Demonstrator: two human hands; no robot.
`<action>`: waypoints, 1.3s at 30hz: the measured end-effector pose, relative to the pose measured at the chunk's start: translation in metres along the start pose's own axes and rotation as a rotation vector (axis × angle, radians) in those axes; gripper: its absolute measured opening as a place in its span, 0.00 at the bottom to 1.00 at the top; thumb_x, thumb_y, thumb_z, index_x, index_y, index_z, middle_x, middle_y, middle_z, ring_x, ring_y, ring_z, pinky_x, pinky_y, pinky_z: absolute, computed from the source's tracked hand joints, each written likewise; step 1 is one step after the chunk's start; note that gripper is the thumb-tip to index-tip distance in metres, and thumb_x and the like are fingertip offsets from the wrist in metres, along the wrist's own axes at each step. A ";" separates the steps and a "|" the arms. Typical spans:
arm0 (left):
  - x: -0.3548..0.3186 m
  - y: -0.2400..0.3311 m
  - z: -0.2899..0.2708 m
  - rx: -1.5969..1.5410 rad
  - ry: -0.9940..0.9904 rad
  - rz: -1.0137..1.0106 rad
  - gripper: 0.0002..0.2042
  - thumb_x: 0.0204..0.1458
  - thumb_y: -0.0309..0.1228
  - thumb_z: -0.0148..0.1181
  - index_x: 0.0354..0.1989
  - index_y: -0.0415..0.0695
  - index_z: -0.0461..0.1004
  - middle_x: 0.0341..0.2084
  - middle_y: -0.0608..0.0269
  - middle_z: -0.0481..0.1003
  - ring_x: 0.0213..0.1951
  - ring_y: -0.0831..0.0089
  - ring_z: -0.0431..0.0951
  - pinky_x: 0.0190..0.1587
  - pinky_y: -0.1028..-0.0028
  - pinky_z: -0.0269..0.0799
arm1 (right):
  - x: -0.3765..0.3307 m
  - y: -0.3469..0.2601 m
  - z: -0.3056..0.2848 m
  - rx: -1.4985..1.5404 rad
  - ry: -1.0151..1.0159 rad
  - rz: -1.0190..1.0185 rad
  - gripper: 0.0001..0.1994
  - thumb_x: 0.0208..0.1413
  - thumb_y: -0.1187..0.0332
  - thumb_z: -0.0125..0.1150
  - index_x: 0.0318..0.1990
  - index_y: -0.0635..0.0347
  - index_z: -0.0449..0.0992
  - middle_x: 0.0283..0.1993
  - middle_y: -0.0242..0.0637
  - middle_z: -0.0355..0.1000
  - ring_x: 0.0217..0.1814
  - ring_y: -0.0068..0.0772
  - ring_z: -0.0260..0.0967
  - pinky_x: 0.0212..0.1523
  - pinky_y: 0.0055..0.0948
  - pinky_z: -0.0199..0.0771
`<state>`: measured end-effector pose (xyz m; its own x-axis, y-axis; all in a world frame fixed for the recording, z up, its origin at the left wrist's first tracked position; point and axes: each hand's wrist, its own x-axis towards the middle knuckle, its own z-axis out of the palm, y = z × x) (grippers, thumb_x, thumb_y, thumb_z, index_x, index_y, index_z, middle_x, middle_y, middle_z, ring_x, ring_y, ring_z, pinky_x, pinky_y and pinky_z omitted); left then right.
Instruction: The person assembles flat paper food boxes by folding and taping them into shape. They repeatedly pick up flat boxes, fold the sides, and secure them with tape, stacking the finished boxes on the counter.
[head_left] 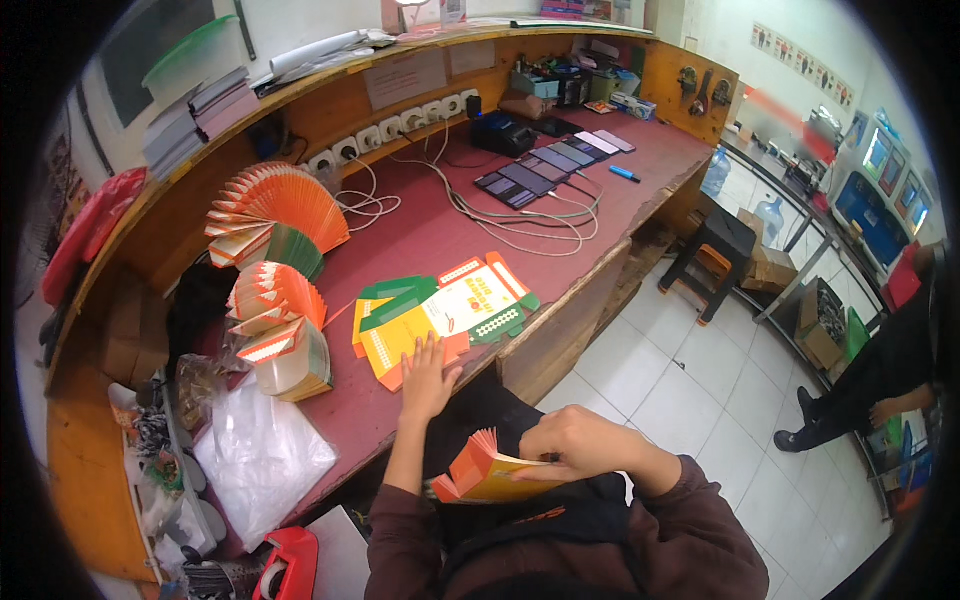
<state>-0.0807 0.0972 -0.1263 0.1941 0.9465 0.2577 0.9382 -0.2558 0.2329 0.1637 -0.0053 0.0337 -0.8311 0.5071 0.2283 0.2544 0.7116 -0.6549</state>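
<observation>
My left hand (pixel 428 382) lies with its fingers spread on the near edge of the flat yellow, orange and green printed cardboard pieces (pixel 455 305) on the table. Near my lap, my right hand (pixel 580 442) is closed around the edge of a stack of yellow and orange folded cartons (pixel 490 475). Part of that stack is hidden by the hand. Left of the flat pieces stand a fanned bundle of orange cartons (pixel 285 205) and a second fanned bundle (pixel 280 300), its lower part in a clear round tub (pixel 300 365).
Clear plastic bags (pixel 262 450) and a red tape dispenser (pixel 290 560) are at the near left. Several phones (pixel 535 172) lie farther back, with white cables (pixel 480 222) beside them. A black stool (pixel 705 262) stands on the tiled floor. Another person (pixel 890 350) is at the far right.
</observation>
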 end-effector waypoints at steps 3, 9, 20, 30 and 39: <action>0.001 0.010 -0.045 -0.616 -0.007 -0.091 0.23 0.55 0.36 0.51 0.57 0.36 0.62 0.58 0.47 0.62 0.61 0.56 0.60 0.63 0.62 0.52 | 0.001 -0.002 0.001 0.005 0.036 -0.030 0.18 0.52 0.56 0.56 0.20 0.59 0.64 0.18 0.41 0.63 0.23 0.48 0.64 0.23 0.41 0.62; -0.046 0.070 -0.177 -0.546 -0.422 0.478 0.24 0.48 0.37 0.58 0.51 0.35 0.67 0.46 0.52 0.71 0.50 0.64 0.70 0.53 0.67 0.64 | 0.018 0.005 0.005 -0.202 0.161 0.036 0.17 0.49 0.54 0.58 0.23 0.59 0.69 0.22 0.43 0.69 0.27 0.51 0.69 0.27 0.43 0.67; -0.049 0.043 -0.165 -0.678 -0.095 0.619 0.16 0.45 0.36 0.63 0.22 0.37 0.64 0.20 0.53 0.62 0.24 0.56 0.65 0.26 0.64 0.60 | 0.012 0.000 -0.003 -0.105 -0.060 0.108 0.16 0.46 0.58 0.62 0.25 0.64 0.73 0.24 0.47 0.72 0.31 0.51 0.70 0.32 0.43 0.68; -0.068 0.050 -0.120 -1.026 0.082 0.421 0.18 0.54 0.41 0.50 0.21 0.38 0.67 0.20 0.59 0.67 0.25 0.67 0.67 0.30 0.71 0.63 | 0.011 0.013 0.006 0.134 -0.110 -0.042 0.13 0.48 0.63 0.61 0.32 0.66 0.72 0.34 0.49 0.71 0.39 0.54 0.68 0.39 0.41 0.67; -0.094 0.044 -0.095 -1.136 0.191 -0.276 0.30 0.53 0.43 0.56 0.58 0.32 0.58 0.49 0.52 0.68 0.52 0.65 0.68 0.55 0.66 0.61 | 0.046 0.028 0.006 0.133 -0.009 -0.053 0.15 0.50 0.58 0.60 0.32 0.64 0.73 0.32 0.49 0.72 0.36 0.54 0.69 0.36 0.42 0.68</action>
<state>-0.0848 -0.0217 -0.0515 -0.1112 0.9770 0.1820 0.1309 -0.1671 0.9772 0.1293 0.0353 0.0213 -0.8459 0.4662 0.2590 0.1430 0.6661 -0.7320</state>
